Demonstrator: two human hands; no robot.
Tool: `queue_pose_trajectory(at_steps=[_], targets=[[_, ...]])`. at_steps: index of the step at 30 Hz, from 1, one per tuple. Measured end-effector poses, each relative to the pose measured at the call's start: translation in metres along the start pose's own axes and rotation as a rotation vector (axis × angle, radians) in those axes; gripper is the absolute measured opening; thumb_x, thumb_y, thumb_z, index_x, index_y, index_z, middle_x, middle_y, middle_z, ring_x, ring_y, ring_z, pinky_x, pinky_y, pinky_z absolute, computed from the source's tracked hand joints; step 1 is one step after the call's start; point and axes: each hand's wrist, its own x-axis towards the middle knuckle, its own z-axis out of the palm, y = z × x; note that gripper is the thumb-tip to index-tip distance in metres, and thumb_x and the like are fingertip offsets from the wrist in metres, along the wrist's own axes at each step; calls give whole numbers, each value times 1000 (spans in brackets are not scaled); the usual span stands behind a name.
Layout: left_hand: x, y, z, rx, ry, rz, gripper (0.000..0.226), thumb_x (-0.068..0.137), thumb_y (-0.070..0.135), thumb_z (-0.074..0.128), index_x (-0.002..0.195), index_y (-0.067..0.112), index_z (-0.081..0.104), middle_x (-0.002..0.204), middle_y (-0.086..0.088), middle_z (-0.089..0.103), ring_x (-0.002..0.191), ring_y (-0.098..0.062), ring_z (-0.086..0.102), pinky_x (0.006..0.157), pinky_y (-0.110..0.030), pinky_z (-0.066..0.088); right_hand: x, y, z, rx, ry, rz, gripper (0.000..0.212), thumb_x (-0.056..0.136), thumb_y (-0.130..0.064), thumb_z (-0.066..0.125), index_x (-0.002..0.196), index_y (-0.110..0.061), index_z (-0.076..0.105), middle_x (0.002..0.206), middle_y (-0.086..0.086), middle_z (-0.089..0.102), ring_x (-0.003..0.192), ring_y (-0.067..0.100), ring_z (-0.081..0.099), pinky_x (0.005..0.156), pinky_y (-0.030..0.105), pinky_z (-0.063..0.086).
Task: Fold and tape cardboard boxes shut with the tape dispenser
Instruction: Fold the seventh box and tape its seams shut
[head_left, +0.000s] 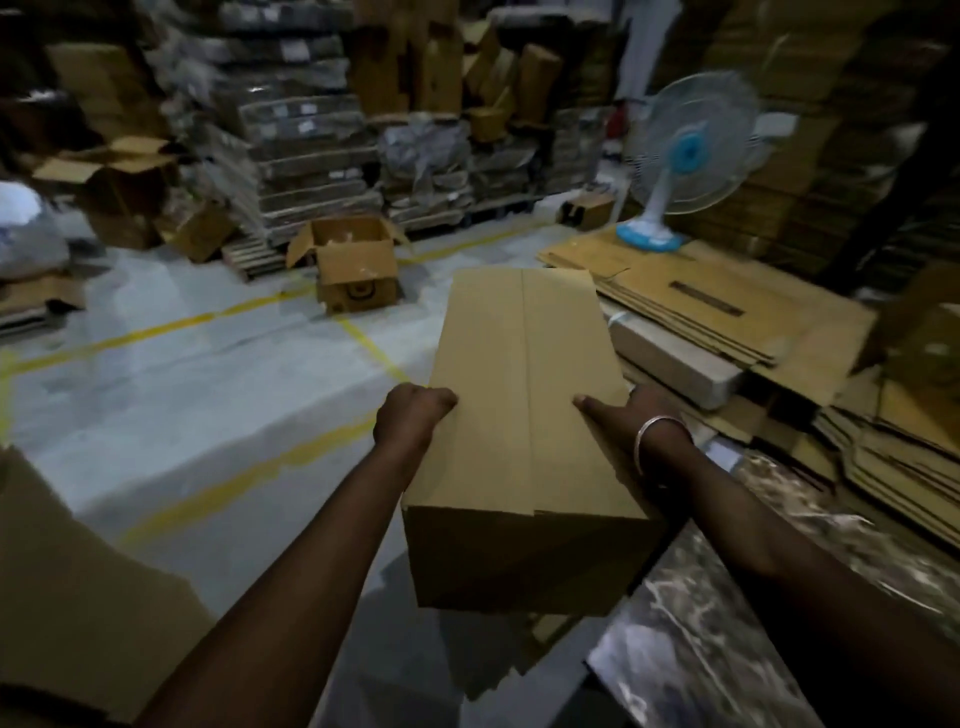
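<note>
Dim warehouse floor (182, 395), grey concrete marked with yellow lines, closed in on the far side by wrapped stacks of flattened cartons (306, 150). An open box (353, 265) stands on the floor just before those stacks, flaps up. More open boxes (119, 192) lie at the far left. To the right, a pile of flat cardboard sheets (717, 301) carries a white and blue pedestal fan (685, 156) on its far end. A marbled dark surface (727, 613) occupies the lower right corner.

Cardboard box (524, 431): held up in front of the person, between both hands, long axis running away from the camera. Top flaps are folded down and meet along a centre seam. No tape can be made out on the seam in this light. The near end face is closed.

Left hand (413, 415): pressed against the box's left upper edge, fingers curled in towards the top face. Whether it grips the edge or merely presses it cannot be told.

Right hand (621, 410): laid along the box's right upper edge, thumb flat on the top face, fingers hidden behind the side. A metal bangle (654, 436) sits on that wrist.

Both forearms reach forward, roughly level, with the box clear of the floor
</note>
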Motion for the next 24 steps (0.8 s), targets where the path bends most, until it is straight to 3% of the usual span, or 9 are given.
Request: queue_pose_trajectory(at_steps=[4, 7, 10, 15, 20, 24], targets=[[-32, 25, 83, -7, -153, 57, 50, 52, 46, 74, 90, 14, 73, 92, -7, 73, 89, -29, 69, 82, -43, 58, -9, 76, -73, 91, 75, 54, 89, 56, -83, 68, 119, -20, 69, 111, 7, 72, 95, 32, 67, 83, 45, 58], [-66, 36, 152, -18, -263, 51, 53, 48, 43, 82, 91, 15, 71, 106, -13, 73, 103, -33, 69, 90, -48, 58, -21, 138, -129, 78, 134, 118, 68, 69, -73, 73, 108, -16, 73, 105, 12, 73, 92, 35, 67, 83, 44, 57], [-128, 54, 216, 8, -347, 73, 27, 61, 33, 80, 75, 17, 63, 88, -13, 72, 81, -28, 69, 79, -39, 59, -36, 207, -180, 100, 202, 212, 65, 72, -67, 76, 106, -12, 71, 107, 14, 71, 93, 36, 66, 81, 40, 56], [-182, 38, 331, 92, -460, 108, 56, 42, 52, 77, 85, 17, 71, 83, -4, 74, 79, -30, 71, 80, -48, 60, -74, 310, -253, 75, 270, 309, 57, 79, -65, 72, 102, -13, 65, 95, 10, 64, 89, 33, 60, 74, 34, 48], [-256, 36, 396, 130, -589, 119, 54, 43, 47, 80, 86, 17, 71, 80, -4, 76, 78, -30, 73, 80, -51, 60, -114, 394, -289, 154, 344, 411, 73, 67, -76, 70, 112, -18, 70, 103, 3, 74, 91, 28, 68, 83, 39, 57], [-301, 37, 425, 207, -639, 173, 45, 51, 45, 78, 86, 18, 73, 80, -2, 76, 77, -28, 72, 81, -48, 59, -141, 438, -302, 114, 387, 475, 87, 57, -86, 58, 118, -23, 64, 104, 2, 72, 90, 26, 67, 79, 41, 59]])
